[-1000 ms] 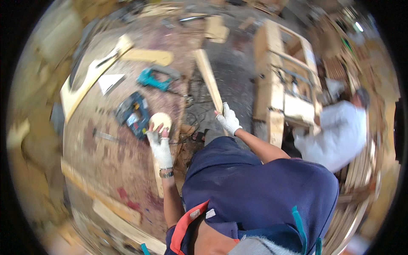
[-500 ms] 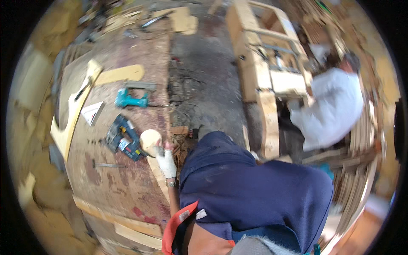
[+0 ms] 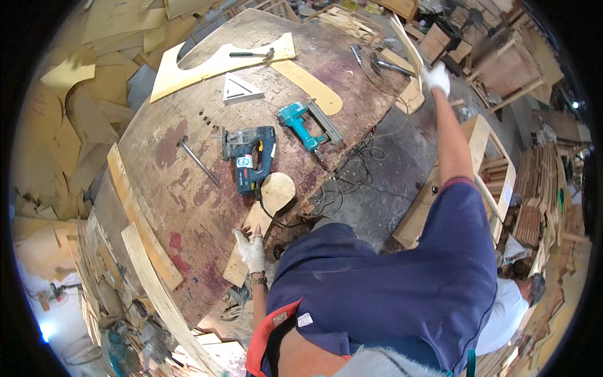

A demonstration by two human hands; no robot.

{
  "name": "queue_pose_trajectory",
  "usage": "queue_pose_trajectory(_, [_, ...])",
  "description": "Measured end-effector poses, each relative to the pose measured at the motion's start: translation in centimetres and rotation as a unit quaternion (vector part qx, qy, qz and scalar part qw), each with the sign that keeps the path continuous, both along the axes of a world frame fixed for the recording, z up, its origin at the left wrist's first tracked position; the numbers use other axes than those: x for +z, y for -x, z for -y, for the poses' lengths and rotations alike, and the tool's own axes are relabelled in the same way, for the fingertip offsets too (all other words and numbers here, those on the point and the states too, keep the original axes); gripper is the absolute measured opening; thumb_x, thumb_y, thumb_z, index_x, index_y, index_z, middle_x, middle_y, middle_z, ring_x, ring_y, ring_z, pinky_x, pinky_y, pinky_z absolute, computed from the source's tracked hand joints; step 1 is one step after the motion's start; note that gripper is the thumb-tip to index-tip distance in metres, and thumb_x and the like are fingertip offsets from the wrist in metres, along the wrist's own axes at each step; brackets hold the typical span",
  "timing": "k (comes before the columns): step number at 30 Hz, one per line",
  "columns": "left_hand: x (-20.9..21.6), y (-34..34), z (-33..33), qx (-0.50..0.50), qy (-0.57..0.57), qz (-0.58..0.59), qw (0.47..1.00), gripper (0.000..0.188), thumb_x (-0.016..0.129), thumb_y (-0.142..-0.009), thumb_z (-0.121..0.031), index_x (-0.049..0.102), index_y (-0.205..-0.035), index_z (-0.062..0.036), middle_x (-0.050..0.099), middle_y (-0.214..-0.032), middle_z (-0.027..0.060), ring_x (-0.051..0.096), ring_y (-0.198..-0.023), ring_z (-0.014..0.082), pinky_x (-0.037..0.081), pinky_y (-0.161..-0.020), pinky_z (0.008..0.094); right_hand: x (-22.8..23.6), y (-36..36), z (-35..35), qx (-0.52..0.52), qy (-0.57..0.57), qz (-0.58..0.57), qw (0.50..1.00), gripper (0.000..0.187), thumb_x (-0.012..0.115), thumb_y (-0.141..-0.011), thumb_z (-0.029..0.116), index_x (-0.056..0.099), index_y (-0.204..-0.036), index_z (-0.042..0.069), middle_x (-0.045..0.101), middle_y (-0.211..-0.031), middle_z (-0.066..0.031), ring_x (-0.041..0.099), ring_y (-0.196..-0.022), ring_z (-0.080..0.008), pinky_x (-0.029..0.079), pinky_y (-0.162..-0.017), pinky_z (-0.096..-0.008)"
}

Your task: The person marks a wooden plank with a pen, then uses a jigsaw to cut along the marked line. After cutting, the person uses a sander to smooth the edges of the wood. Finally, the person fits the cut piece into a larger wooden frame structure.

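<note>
My left hand (image 3: pixel 251 251), in a white glove with bare fingertips, rests with fingers apart on a pale wooden piece (image 3: pixel 277 192). This piece has a round end and a long straight shank, and lies by the near edge of the worktable. A dark blue jigsaw (image 3: pixel 249 158) sits just beyond its round end, its cord crossing the wood. Far out to the right, my gloved right hand (image 3: pixel 436 78) is closed on a narrow, pale wooden strip (image 3: pixel 407 43), which stands tilted past the table's far right corner.
On the worktable (image 3: pixel 201 232) lie a teal nail gun (image 3: pixel 306 129), a white triangle square (image 3: pixel 241 89), a hammer (image 3: pixel 200 162) and a curved yellow panel (image 3: pixel 220 61). Cords (image 3: pixel 361 154) hang off the right edge. A wooden frame (image 3: pixel 490 163) and a co-worker (image 3: pixel 505 314) are at right.
The view has swung right. My right arm now reaches out, its hand holding the strip. My left hand has shifted from the round end down to the shank.
</note>
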State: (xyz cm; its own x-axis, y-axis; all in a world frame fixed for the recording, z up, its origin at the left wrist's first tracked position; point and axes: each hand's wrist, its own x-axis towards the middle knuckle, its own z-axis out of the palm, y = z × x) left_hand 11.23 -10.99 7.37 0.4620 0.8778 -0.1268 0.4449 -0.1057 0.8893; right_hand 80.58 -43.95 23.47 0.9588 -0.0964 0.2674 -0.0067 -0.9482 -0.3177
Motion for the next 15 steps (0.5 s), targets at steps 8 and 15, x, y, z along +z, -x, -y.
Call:
queue_pose_trajectory(8, [-3.4,2.0,-2.0,-0.174,-0.246,-0.378,0.875,0.101,0.089,-0.064,-0.057,0.050,-0.140,-0.0030,0.058,-0.130,0.0179,0.051,-0.128,0.0389,0.041,-0.106,0.0551,-2.1,8.4,-25.5,0.356,-0.017,-0.098,0.929,0.072,0.065,-0.083,0.059,0.062,-0.121,-0.002,0.068,-0.121,-0.0295,0.067,-0.113,-0.0427,0.052,-0.098,-0.0492])
queue_pose_trajectory(15, [-0.7,3.5,-3.4,-0.219,-0.339,-0.340,0.850,0.078,0.088,-0.060,-0.039,0.057,-0.127,-0.0105,0.059,-0.123,0.0111,0.055,-0.118,0.0334,0.045,-0.093,0.0510,-16.1,27.6,-29.8,0.476,-0.108,-0.254,0.835,0.088,0.062,-0.092,0.058,0.036,-0.158,0.006,0.051,-0.149,-0.0281,0.048,-0.141,-0.0427,0.040,-0.117,-0.0421])
